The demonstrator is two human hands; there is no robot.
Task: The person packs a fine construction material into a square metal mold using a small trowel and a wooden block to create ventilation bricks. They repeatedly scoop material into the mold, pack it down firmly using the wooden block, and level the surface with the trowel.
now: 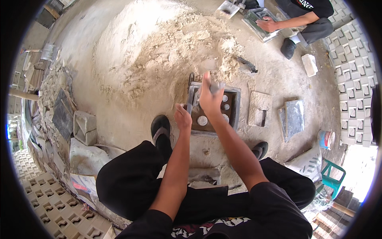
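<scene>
A rectangular mould (237, 113) with a dark frame lies on the ground in front of me. Several round, pale pegs (202, 120) stand out of the brown material inside it. My left hand (183, 116) is closed at the mould's left edge, beside a dark upright strip (190, 102); what its fingers grip is partly hidden. Over the middle of the mould, my right hand (211, 97) is closed round a greyish object (217, 86), smeared by motion. My right forearm and hand cover part of the mould.
Beyond the mould spreads a sand heap (159, 51), with a dark-handled tool (247, 64) at its right. A slotted plate (260, 108) and grey slabs (294, 115) lie rightward. Another person's hand (267, 24) rests on a second mould (260, 30). A hollow block (84, 127) stands left.
</scene>
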